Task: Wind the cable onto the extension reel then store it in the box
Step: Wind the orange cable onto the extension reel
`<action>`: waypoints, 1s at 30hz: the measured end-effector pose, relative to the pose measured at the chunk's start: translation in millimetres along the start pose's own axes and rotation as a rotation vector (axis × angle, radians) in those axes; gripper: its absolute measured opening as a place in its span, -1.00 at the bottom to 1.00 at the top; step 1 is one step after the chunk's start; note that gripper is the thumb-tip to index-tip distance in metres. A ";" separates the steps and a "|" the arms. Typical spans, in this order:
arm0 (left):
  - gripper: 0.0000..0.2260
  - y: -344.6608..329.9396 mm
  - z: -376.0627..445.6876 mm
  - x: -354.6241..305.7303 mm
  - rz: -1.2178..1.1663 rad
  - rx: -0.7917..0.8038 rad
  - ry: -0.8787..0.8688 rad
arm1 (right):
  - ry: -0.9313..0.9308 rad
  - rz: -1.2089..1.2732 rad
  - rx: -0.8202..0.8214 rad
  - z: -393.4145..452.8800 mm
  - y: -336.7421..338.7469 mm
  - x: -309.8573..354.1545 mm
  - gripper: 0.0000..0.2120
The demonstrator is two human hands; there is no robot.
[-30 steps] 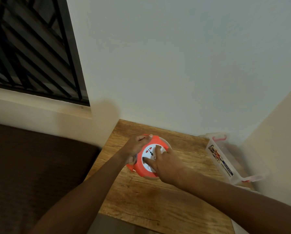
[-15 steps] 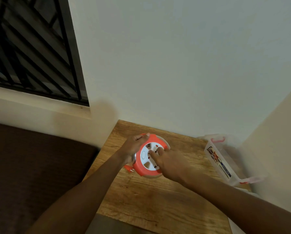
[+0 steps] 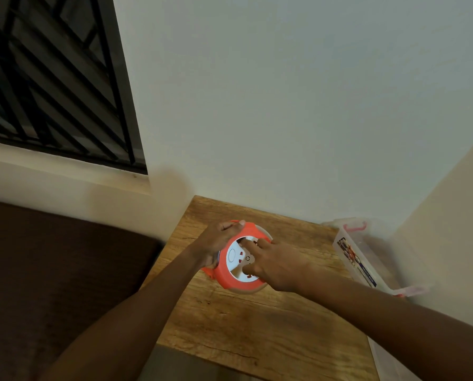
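Extension reel (image 3: 236, 266): round body, smooth orange plastic rim around a white face set with socket openings, standing tilted on the wooden table (image 3: 257, 334) near its middle, slightly toward 11 o'clock. Table top is rectangular, with visible grain, knots and fine cracks, its far edge against a plain matte wall (image 3: 284, 105). Left hand (image 3: 216, 243) grips the reel's rim at the reel's 10 o'clock, fingers curled over the orange edge. Right hand (image 3: 277, 266) lies on the reel from 3 o'clock, fingers bent onto the white face, fingertips touching the socket area; whether they pinch anything there cannot be told. No loose cable can be made out; any wound turns are hidden by the rim and hands. Box (image 3: 367, 259): clear, thin-walled plastic, rectangular, pink clip handles, printed label on its side, at the table's 2 o'clock corner, well apart from the reel. Dark barred window (image 3: 51, 78) at 10 o'clock.
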State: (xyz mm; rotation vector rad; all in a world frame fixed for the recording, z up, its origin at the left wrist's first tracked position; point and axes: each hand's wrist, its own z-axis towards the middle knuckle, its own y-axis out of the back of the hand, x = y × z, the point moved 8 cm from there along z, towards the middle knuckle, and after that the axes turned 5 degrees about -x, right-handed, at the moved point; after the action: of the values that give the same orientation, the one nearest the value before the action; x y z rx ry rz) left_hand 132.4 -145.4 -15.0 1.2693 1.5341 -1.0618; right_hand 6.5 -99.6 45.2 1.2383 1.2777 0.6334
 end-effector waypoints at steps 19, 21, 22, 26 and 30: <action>-0.75 -11.9 5.9 0.6 -0.041 0.003 -0.038 | -0.150 -0.182 0.232 14.9 -9.4 14.4 -0.43; -0.73 -10.3 9.3 0.2 -0.001 -0.053 -0.058 | -0.175 -0.155 0.190 17.1 -9.7 16.6 -0.49; -0.71 -7.9 10.3 -1.0 0.016 -0.075 -0.064 | -0.176 -0.139 0.164 17.7 -10.4 18.0 -0.51; -0.60 -6.3 5.1 -9.1 -0.007 0.059 -0.034 | -0.161 -0.090 0.093 14.2 -15.9 17.3 -0.50; -0.82 -12.1 0.6 -12.6 0.125 0.158 -0.057 | -0.194 -0.072 0.046 14.0 -15.1 6.6 -0.57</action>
State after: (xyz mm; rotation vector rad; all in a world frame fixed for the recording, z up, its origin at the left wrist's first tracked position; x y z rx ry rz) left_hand 122.0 -150.7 -2.0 1.4108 1.3319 -1.1457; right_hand 17.2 -102.5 26.7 1.2537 1.1744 0.4226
